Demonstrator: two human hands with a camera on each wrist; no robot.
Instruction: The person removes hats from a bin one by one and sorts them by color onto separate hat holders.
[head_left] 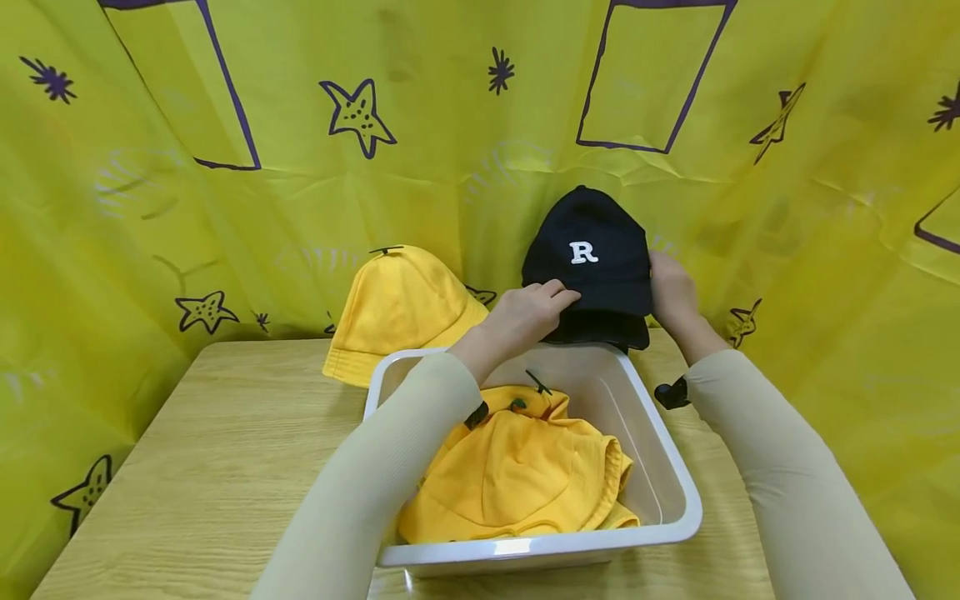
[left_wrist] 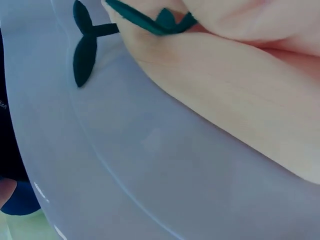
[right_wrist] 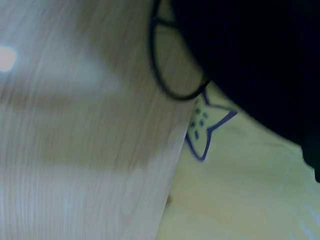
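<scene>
A black baseball cap (head_left: 551, 250) with a white letter R is held upright behind the bin, over another black brim (head_left: 633, 333) just beneath it. My left hand (head_left: 525, 312) pinches the front of its visor, and my right hand (head_left: 672, 287) grips its side. The right wrist view is partly filled by the dark cap (right_wrist: 250, 60), with a loop of strap (right_wrist: 152, 55) hanging from it. At the left edge of the left wrist view, a fingertip (left_wrist: 6, 192) touches the dark visor (left_wrist: 22, 200).
A white plastic bin (head_left: 675, 475) in front holds yellow hats (head_left: 517, 475) with green sprout tops. Left of the caps, a yellow bucket hat (head_left: 405, 300) stands on the wooden table (head_left: 247, 450). A yellow patterned curtain (head_left: 450, 183) hangs behind.
</scene>
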